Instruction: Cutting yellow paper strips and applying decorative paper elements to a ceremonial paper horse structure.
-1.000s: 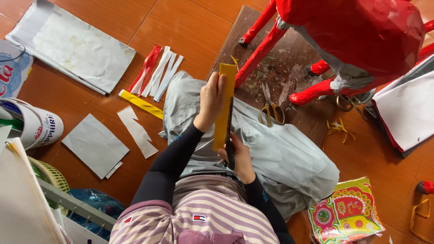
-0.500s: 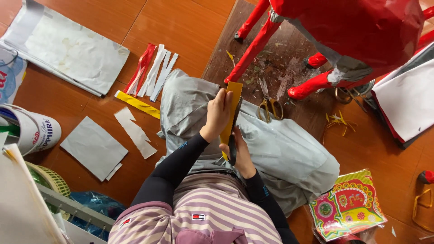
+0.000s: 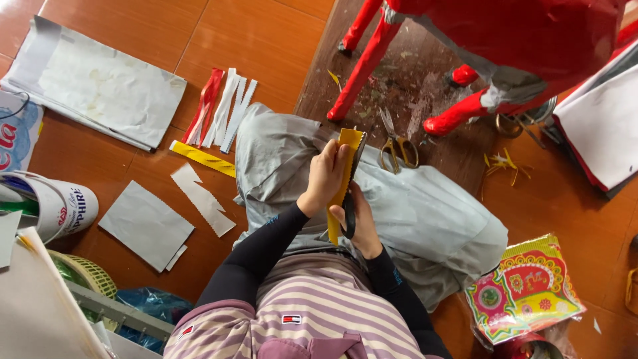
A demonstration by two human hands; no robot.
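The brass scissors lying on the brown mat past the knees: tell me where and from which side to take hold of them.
Grip the scissors by the two round handle loops, which lie at the near end, toward the person; the blades point away, toward the red frame. Come from above on the near side. The right hand looks closest, though it holds other scissors against the yellow strip.

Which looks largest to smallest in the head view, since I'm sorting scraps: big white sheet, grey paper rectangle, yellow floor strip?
1. big white sheet
2. grey paper rectangle
3. yellow floor strip
All lie flat on the floor, so the ranking seems fair.
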